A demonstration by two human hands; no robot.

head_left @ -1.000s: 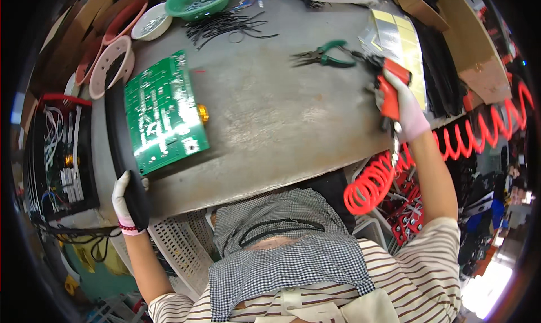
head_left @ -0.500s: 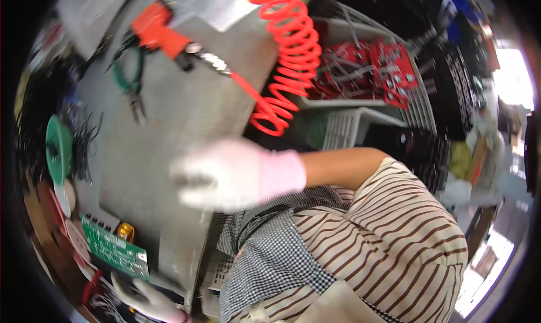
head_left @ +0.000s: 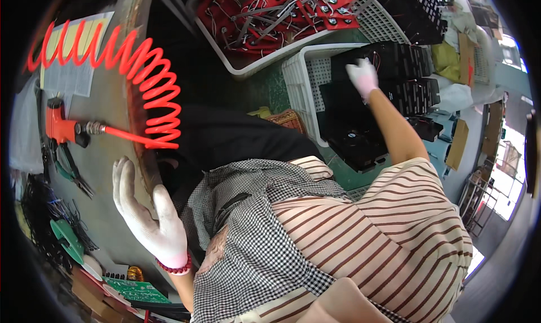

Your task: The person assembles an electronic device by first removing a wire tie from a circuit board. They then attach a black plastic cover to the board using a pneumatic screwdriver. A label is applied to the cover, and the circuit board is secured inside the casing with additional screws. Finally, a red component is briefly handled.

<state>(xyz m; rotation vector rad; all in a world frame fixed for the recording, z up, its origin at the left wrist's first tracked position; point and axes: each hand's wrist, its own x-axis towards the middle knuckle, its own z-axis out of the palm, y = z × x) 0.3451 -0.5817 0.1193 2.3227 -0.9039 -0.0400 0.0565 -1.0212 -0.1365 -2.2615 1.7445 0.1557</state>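
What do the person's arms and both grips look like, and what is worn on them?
The left grip wears a white glove, with a dark red beaded bracelet at the wrist. The right grip wears a white glove with a pink cuff. The right sleeve is short, cream with brown stripes.

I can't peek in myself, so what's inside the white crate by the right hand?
Black cases show inside the white crate. The crate's bottom and anything beneath those cases are covered, and the gloved right hand hides a little more.
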